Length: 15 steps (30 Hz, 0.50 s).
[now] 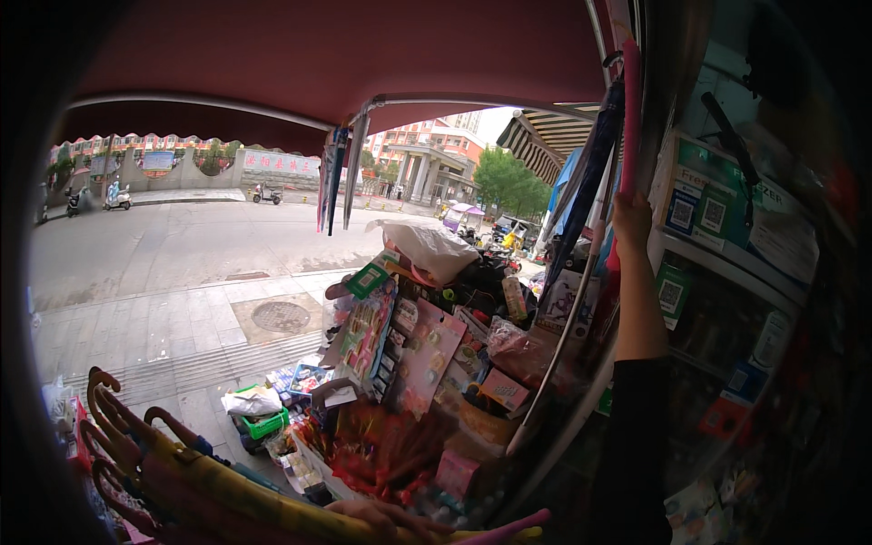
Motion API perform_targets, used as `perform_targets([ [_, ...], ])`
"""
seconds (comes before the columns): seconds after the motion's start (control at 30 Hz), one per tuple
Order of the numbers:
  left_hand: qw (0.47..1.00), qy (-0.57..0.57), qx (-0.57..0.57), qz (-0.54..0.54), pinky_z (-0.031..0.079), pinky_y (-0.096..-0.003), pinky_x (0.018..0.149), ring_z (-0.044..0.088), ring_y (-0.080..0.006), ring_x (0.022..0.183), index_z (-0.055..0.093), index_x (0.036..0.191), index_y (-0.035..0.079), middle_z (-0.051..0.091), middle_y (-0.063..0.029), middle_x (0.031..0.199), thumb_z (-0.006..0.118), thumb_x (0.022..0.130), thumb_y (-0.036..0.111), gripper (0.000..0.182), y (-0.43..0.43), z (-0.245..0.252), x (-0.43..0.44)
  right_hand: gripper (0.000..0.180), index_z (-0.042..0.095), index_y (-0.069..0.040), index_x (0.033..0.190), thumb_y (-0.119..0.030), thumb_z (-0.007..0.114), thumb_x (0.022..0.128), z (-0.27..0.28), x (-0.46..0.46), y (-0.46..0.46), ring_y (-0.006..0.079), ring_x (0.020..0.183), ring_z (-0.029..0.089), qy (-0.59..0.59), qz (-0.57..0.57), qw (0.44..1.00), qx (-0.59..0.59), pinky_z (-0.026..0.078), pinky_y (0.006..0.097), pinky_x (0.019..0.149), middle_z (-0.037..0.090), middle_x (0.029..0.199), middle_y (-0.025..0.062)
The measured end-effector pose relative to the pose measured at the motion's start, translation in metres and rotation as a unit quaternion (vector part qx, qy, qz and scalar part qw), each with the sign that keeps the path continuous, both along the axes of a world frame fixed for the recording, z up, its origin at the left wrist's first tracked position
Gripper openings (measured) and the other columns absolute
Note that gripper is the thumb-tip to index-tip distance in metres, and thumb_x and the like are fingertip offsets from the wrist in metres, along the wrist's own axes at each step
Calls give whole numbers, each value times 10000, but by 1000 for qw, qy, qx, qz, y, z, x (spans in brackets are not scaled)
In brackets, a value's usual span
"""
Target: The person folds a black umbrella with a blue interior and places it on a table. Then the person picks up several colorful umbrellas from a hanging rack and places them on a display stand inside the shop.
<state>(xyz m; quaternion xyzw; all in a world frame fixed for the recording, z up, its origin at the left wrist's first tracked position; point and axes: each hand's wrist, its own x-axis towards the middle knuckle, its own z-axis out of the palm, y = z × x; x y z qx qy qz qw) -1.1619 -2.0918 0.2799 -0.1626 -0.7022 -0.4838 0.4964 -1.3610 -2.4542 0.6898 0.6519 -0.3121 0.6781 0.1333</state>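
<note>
My right hand (631, 212) is raised at the right, its fingers closed around a long pink object (631, 122) that looks like a folded umbrella. It hangs upright near the awning's metal frame. Beside it hangs a dark blue folded umbrella (603, 150). Low in the view, my left hand (371, 516) grips a bundle of folded umbrellas (225, 480) lying slantwise, mostly yellow on the outside. Their curved handles (102, 388) point to the left. A pink tip and a yellow tip stick out to the right of that hand, which is partly hidden by the bundle.
Packaged small goods (426, 354) are heaped ahead, with a green basket (262, 422) on the pavement. A metal pole (555, 361) slants beside the heap. A freezer cabinet (736, 252) stands at right. More folded umbrellas (332, 177) hang from the red awning (340, 54).
</note>
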Motion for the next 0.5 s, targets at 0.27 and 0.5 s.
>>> perform_targets([
  [0.27, 997, 24, 36, 67, 163, -722, 1100, 327, -592, 1361, 515, 1318, 71, 389, -413, 1412, 395, 1049, 414, 452, 19, 18, 5, 597, 423, -112, 1476, -233, 619, 925, -30, 3, -27, 368, 1193, 595, 40, -127, 989, 56, 504, 471, 1004, 538, 1386, 192],
  [0.5, 967, -17, 247, 57, 250, -576, 1148, 342, -507, 1393, 574, 1278, 90, 368, -361, 1472, 471, 1032, 224, 299, 42, 37, 8, 717, 410, -60, 1463, -323, 744, 886, -167, -30, 38, 358, 1228, 530, 196, -3, 981, 16, 456, 457, 1005, 535, 1306, 234],
])
